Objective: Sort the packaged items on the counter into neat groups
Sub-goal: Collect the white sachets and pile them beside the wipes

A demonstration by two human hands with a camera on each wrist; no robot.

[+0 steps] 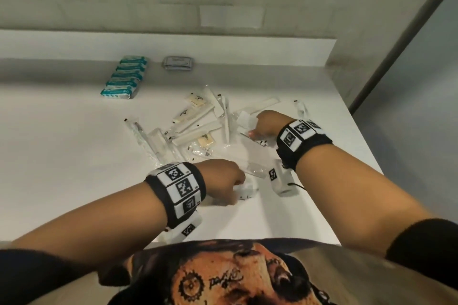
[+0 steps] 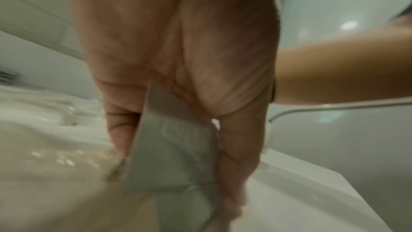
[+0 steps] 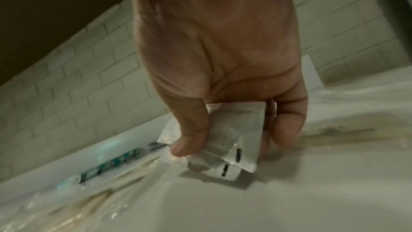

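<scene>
Sachets [image 3: 231,137] are pinched in the right hand [image 1: 266,122], another sachet [image 2: 174,149] in the left hand [image 1: 220,178].

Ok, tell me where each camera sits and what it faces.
Head: looks down at the counter, both hands, forearms, shirt.
Left wrist: looks along the left hand gripping a white sachet.
Right wrist: looks along the right hand pinching clear packets.
Shared: teal packs in head and right-wrist views.
</scene>
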